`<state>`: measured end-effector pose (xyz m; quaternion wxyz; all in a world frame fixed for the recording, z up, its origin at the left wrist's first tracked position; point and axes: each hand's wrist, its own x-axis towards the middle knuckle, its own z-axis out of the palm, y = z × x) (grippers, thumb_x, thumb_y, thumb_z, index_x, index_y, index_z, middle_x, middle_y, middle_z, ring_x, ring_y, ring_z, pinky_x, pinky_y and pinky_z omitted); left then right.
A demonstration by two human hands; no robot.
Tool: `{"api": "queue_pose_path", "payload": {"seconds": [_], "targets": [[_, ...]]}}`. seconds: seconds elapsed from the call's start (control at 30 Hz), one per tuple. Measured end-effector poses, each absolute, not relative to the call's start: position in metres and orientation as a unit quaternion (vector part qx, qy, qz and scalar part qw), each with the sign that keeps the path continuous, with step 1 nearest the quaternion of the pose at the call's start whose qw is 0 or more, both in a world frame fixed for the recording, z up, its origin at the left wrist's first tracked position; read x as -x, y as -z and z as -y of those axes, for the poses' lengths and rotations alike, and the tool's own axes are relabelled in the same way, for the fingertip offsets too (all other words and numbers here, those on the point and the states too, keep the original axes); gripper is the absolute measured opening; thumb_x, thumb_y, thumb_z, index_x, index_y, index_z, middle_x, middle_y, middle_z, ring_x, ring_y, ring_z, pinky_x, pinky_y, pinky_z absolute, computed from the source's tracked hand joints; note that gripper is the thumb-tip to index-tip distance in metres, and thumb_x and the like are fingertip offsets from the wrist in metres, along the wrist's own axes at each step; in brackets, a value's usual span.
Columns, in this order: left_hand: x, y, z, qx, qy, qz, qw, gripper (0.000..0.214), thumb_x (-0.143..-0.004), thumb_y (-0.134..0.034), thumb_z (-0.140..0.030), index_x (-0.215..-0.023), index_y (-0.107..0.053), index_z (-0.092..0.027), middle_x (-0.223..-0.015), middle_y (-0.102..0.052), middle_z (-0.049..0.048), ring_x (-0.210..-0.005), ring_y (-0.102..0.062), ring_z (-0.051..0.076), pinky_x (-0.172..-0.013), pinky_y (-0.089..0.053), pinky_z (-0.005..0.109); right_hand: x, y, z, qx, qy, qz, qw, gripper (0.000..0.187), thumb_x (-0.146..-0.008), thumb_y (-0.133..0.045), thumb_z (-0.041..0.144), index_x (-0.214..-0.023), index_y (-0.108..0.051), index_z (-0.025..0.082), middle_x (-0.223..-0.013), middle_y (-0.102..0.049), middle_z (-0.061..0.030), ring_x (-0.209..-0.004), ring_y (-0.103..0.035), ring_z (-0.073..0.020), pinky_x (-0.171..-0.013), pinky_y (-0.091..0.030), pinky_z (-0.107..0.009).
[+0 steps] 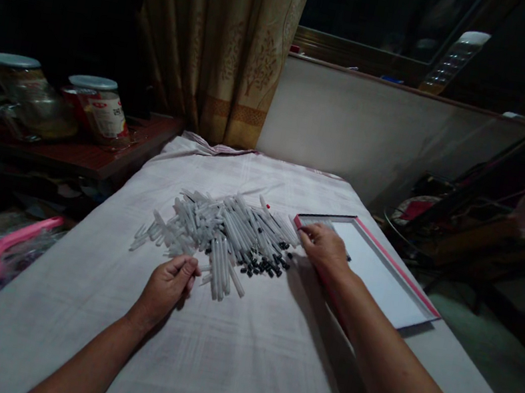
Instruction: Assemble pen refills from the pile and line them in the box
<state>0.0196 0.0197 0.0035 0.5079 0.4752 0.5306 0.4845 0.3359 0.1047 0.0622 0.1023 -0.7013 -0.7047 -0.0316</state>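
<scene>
Left hand (166,288) is held with fingertips pinched beside the pile of white tubes (225,234); right hand (324,248) is laid spread on the pink-rimmed tray (379,281).

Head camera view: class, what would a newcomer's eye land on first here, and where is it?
First, the heap of slim white plastic tubes with small black caps, at the middle of the white cloth-covered table. The left hand curls at the heap's near edge; the right hand rests on the corner of a shallow white tray with a pink rim, right of the heap.
</scene>
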Motion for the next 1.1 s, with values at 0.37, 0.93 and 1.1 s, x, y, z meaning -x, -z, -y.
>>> {"api": "queue_pose_path", "payload": {"seconds": [0.37, 0.93, 1.1], "targets": [[-0.018, -0.005, -0.017, -0.507, -0.480, -0.515, 0.497, 0.061, -0.073, -0.054, -0.077, -0.069, -0.059, -0.017, -0.047, -0.048, -0.0052, -0.037, -0.040, 0.007, -0.033, -0.030, 0.016, -0.259, -0.045, -0.081, 0.708, -0.021, 0.706, -0.003, 0.026, -0.087, -0.053, 0.034, -0.097, -0.071, 0.018, -0.106, -0.073, -0.0124, -0.097, -0.067, -0.0253, -0.075, -0.045, -0.031], [-0.020, -0.006, -0.005, -0.771, -0.438, -0.454, 0.087, 0.031, -0.090, -0.056, -0.027, -0.120, -0.063, -0.022, -0.121, -0.065, 0.0110, -0.113, -0.059, 0.025, -0.097, -0.045, 0.041, -0.240, -0.014, 0.001, 0.502, -0.153, 0.790, 0.319, 0.028, -0.094, -0.048, 0.032, -0.099, -0.073, 0.022, -0.085, -0.076, -0.0068, -0.076, -0.070, -0.0180, -0.069, -0.049, -0.025], [-0.022, -0.008, 0.000, -0.850, -0.335, -0.407, -0.007, 0.024, -0.094, -0.051, -0.026, -0.113, -0.064, -0.023, -0.110, -0.070, 0.0075, -0.108, -0.060, 0.025, -0.104, -0.032, 0.050, -0.232, -0.015, 0.004, 0.449, -0.166, 0.797, 0.367, 0.029, -0.095, -0.049, 0.033, -0.091, -0.074, 0.019, -0.075, -0.071, -0.0066, -0.070, -0.066, -0.0171, -0.065, -0.048, -0.026]]}}
